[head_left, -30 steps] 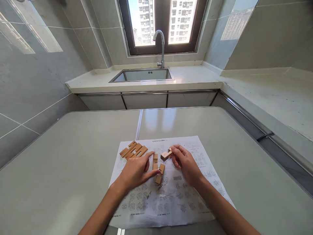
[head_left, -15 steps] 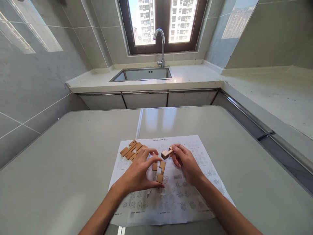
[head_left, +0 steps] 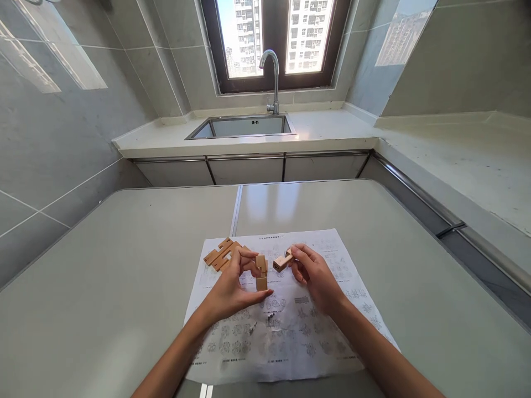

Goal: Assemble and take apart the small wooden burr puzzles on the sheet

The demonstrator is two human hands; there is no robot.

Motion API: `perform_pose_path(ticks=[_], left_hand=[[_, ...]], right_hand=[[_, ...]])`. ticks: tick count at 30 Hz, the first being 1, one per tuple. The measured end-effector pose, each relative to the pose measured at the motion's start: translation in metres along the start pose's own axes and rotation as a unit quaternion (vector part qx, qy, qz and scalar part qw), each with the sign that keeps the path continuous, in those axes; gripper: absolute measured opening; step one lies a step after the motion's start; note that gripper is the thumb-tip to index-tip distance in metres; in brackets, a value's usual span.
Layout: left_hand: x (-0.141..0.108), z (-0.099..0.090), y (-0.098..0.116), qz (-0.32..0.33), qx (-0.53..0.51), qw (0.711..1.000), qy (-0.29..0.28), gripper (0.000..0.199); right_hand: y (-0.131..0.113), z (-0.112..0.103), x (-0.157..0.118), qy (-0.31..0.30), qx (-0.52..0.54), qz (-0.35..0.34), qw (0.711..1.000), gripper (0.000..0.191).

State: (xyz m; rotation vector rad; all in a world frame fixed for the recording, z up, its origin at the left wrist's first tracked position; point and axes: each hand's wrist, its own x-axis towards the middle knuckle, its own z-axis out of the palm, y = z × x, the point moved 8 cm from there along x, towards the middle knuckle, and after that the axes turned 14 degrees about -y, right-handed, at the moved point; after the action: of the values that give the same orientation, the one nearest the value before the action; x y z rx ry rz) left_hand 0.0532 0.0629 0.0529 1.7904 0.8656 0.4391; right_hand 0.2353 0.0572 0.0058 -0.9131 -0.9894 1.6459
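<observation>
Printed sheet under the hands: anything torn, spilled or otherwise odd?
Two dark, jagged marks on the printed sheet, nearer the wearer than the wooden pieces, look odd: possibly tears or ink. No spill shows.

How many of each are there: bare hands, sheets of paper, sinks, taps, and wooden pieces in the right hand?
Hands, left hand and right hand: 2
Printed sheet: 1
Sink: 1
Tap: 1
Held wooden piece: 1
Total: 6

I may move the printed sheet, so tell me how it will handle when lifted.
The printed sheet is probably floppy, as it looks thin and slightly rumpled. Lifting it would likely slide the wooden pieces resting on it.
</observation>
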Motion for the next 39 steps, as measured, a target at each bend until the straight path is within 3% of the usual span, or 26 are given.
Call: perform_pose_path(ticks=[5, 16, 22, 28, 33, 39], left_hand=[[0.002, 0.0, -0.002, -0.004, -0.008, 1.0, 0.008, 0.067], [0.001, 0.001, -0.002, -0.001, -0.001, 1.0, 0.015, 0.069], [0.0, 0.001, -0.002, 0.008, 0.009, 1.0, 0.019, 0.069], [0.001, 0.0, -0.003, 0.004, -0.008, 1.0, 0.017, 0.067], [0.001, -0.001, 0.001, 0.007, 0.007, 1.0, 0.021, 0.067], [-0.002, -0.001, 0.006, 0.028, 0.038, 0.998, 0.04, 0.066]], right_hand=[[-0.005, 0.006, 0.0, -0.028, -0.01, -0.016, 0.999, 0.041], [-0.003, 0.033, -0.005, -0.153, -0.052, -0.023, 0.987, 0.04], [-0.006, 0.032, -0.007, -0.129, -0.18, -0.057, 0.974, 0.029], [-0.023, 0.035, -0.015, -0.075, -0.327, -0.154, 0.929, 0.017], [-0.023, 0.037, -0.018, -0.068, -0.376, -0.187, 0.905, 0.014], [-0.024, 0.034, -0.019, -0.031, -0.393, -0.206, 0.895, 0.012]])
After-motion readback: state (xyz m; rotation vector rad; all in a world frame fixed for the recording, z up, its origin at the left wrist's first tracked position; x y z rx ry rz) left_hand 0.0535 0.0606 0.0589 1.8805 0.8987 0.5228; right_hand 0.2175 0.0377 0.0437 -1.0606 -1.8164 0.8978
